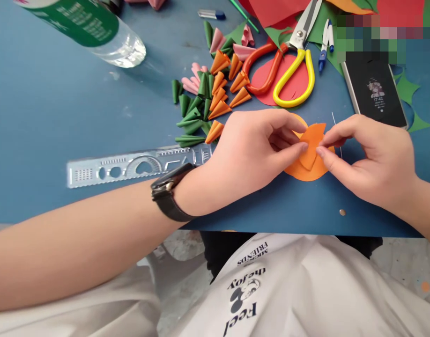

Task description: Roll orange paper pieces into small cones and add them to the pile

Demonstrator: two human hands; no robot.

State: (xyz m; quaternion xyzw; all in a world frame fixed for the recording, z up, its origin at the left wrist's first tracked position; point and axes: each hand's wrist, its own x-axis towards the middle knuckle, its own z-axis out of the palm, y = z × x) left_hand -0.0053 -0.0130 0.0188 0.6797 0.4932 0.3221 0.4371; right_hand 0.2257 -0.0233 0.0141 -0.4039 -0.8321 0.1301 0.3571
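Observation:
Between the fingertips of both hands is a small folded piece of orange paper (311, 145), its tip pointing up. My left hand (260, 140) pinches its left edge with thumb and fingers; a dark watch sits on that wrist. My right hand (369, 154) pinches the paper's right edge. Below the folded piece lies an orange paper circle (308, 174) on the blue table, partly covered by the hands. Left of my left hand are several small rolled paper cones, orange (220, 110), green (191, 126) and pink (191, 84).
Red-and-yellow-handled scissors (299, 35) lie over a red paper circle (262, 79). A phone (376, 89) rests at right, pens (325, 44) beside it. A clear ruler (130, 166) runs under my left wrist. A water bottle (95, 32) stands at upper left.

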